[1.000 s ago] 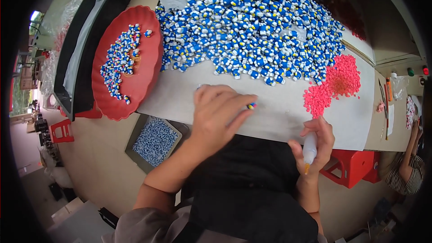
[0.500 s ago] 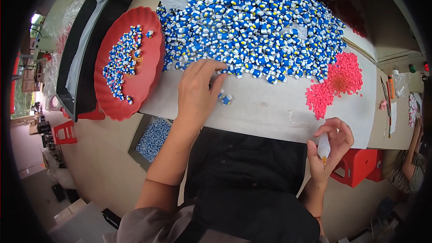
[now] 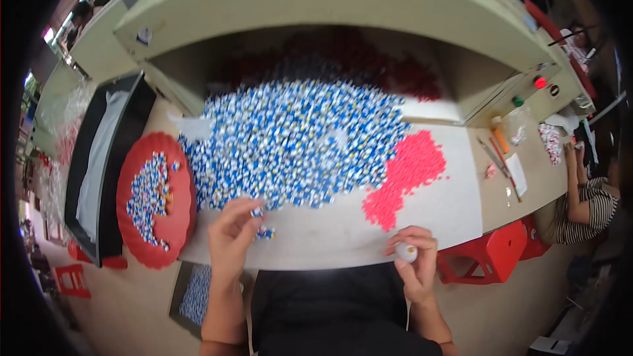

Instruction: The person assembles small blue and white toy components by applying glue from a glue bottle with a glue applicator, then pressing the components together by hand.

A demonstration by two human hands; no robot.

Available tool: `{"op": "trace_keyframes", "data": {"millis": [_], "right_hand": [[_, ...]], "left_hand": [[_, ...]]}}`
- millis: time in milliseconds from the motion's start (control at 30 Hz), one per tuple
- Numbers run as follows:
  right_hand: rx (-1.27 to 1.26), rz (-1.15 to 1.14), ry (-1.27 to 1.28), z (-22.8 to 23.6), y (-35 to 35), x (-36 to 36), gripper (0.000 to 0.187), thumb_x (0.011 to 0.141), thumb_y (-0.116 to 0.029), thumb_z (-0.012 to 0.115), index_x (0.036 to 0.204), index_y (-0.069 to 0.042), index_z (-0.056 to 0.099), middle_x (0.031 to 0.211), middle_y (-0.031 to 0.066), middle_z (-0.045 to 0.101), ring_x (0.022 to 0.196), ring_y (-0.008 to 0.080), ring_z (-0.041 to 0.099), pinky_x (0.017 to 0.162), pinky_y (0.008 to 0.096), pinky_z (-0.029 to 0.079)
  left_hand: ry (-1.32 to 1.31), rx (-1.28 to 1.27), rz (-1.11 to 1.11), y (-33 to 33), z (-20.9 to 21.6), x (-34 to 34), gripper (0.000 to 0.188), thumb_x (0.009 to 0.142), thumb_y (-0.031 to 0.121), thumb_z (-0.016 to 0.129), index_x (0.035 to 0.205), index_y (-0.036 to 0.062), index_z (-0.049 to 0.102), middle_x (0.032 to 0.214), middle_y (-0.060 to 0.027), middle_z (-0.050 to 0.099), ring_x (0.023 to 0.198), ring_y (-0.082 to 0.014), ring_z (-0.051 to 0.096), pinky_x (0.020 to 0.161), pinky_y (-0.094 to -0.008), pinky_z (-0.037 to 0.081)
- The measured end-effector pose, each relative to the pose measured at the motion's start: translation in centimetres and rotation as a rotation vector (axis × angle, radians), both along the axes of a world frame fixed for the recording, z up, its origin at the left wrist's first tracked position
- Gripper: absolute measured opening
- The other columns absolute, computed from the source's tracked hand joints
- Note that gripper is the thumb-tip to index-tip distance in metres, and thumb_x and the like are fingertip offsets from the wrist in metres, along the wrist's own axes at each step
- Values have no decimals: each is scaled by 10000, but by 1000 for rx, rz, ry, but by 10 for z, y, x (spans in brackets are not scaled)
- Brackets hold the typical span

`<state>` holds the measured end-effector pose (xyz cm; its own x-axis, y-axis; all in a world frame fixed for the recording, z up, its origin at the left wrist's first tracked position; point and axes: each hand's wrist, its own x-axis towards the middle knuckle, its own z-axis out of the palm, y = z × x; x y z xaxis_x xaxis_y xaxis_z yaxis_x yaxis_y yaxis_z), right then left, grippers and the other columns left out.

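Note:
My left hand (image 3: 228,236) is at the near edge of a large heap of small blue-and-white pieces (image 3: 290,145) with yellow spots. Between its thumb and forefinger is one small blue-and-white piece (image 3: 258,211). A few similar pieces (image 3: 266,233) lie on the white table sheet beside the thumb. Further right, my right hand (image 3: 422,267) is closed around a small white squeeze bottle (image 3: 405,252), its orange-yellow tip pointing up toward me. Just beyond that hand spreads a pile of tiny pink pieces (image 3: 409,171).
Left of the heap stands a red scalloped dish (image 3: 178,224) of finished-looking pieces, beside a black tray (image 3: 109,237). A bin (image 3: 196,293) of blue-and-white bits sits below the table. Red stools (image 3: 488,257) and a co-worker (image 3: 590,211) are at right. A shelf hood (image 3: 330,6) overhangs the back.
The view has tilted up, showing the hood. My left hand has come away from the heap with a piece between its fingers. The bottle's tip has turned toward me.

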<state>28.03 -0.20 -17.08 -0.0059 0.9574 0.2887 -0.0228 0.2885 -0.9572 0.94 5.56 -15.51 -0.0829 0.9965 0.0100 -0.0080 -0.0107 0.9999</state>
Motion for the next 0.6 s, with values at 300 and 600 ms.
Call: {"op": "trace_keyframes", "data": {"millis": [300,600], "right_hand": [[-68,35,75,38,-8,9,326,742,35,445,1068,28,444,1044,122,356,956,250,472,761,364,463],[-131,-54,128,-31,-3,11,368,752,44,451,1119,51,438,1051,125,366,945,228,483,775,327,455]], "left_hand": [[-649,-438,-296,-26,27,89,210,776,-26,466,972,-58,536,998,-146,543,922,-192,519,816,-323,416],[-743,-493,-330,-12,-50,97,257,817,45,451,1049,-58,492,1039,-140,526,891,-191,548,808,-286,432]]}}
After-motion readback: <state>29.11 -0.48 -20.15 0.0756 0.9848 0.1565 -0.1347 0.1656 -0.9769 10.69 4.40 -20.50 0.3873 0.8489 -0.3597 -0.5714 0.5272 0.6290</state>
